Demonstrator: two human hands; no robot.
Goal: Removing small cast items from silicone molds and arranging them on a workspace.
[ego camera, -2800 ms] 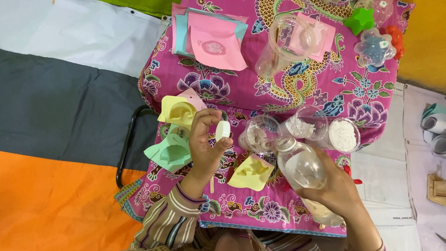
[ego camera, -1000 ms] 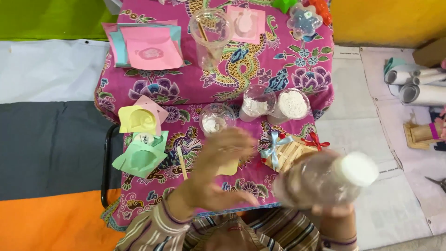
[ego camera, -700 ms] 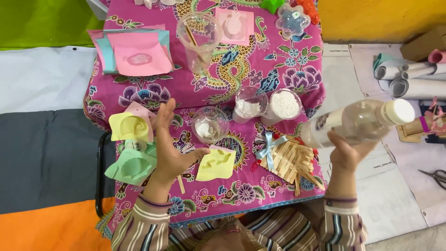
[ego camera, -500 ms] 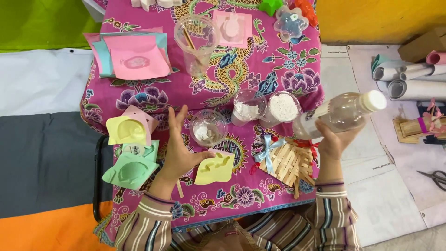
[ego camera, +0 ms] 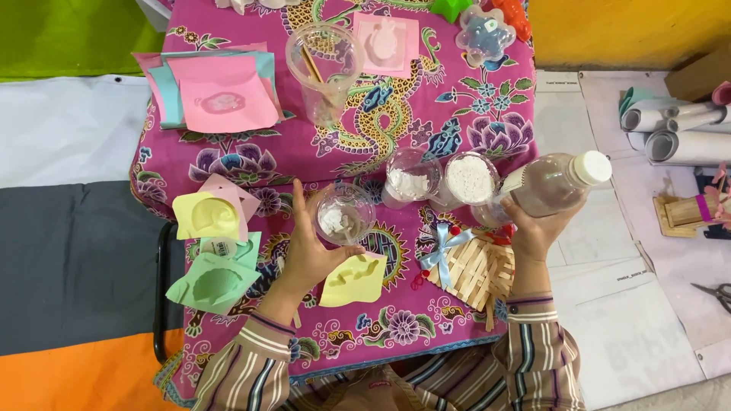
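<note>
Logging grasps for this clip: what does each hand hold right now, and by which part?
Right hand: clear capped bottle, gripped at its lower body. Left hand: cupped against the small clear cup, at its side.

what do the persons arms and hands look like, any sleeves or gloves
Both hands, left hand and right hand, are bare, with no gloves. Both arms wear long sleeves striped in brown, cream, dark and purple, ending in banded cuffs at the wrists. No rings or watch can be made out.

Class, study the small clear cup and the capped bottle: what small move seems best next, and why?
Probably unscrew the white cap: the right hand holds the clear plastic bottle shut, while the left hand steadies the small clear cup holding white powder.
</note>
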